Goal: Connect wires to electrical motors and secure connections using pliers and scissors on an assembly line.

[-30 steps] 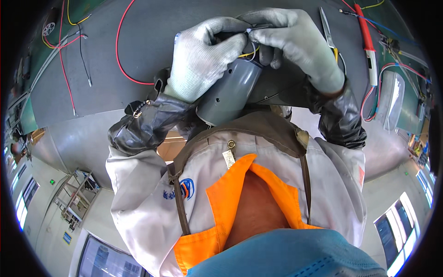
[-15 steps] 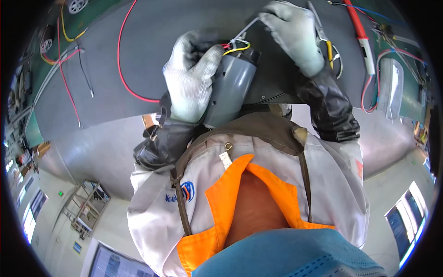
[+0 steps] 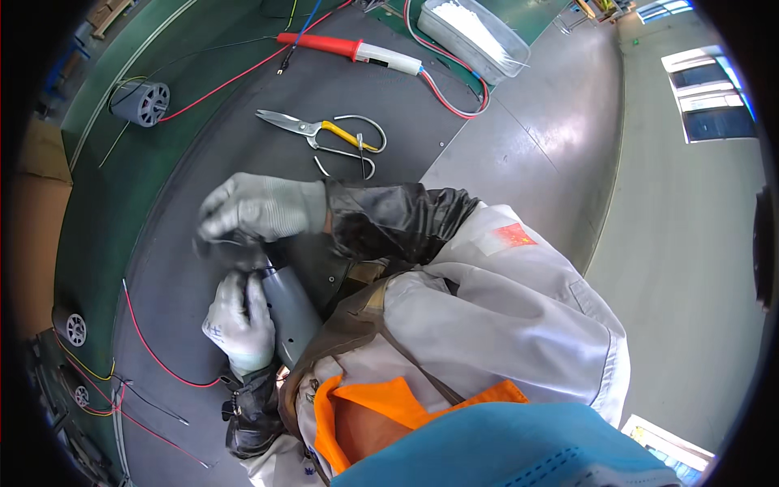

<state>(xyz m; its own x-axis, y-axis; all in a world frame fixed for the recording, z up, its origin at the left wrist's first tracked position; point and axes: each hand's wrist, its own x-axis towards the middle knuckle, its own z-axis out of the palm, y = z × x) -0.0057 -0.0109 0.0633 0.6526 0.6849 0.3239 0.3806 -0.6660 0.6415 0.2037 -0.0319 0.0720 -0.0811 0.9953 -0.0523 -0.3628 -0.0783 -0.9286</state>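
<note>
A grey cylindrical motor (image 3: pixel 292 315) leans against my apron, its wired end pointing away from me. My left hand (image 3: pixel 240 321), in a whitish knit glove, grips beside that end with thumb and fingers drawn together. Over the same end is my right hand (image 3: pixel 260 209), its gloved fingers curled and partly smeared by motion. Whatever the right fingers hold is hidden, and so are the motor's wires. Beyond the right hand lie scissors (image 3: pixel 312 130) with one yellow-covered handle and one bare metal handle.
A red and white hand tool (image 3: pixel 357 50) with a cord lies past the scissors. Near it stands a clear tray (image 3: pixel 513 66) of thin white strips. Further motors (image 3: pixel 142 104) with loose leads sit on the green surface. A red wire (image 3: pixel 158 349) lies left of my left hand.
My view has swung to the right. The right hand has come from well apart, pulling a white strip, back to the motor's end beside the left hand. The strip no longer shows.
</note>
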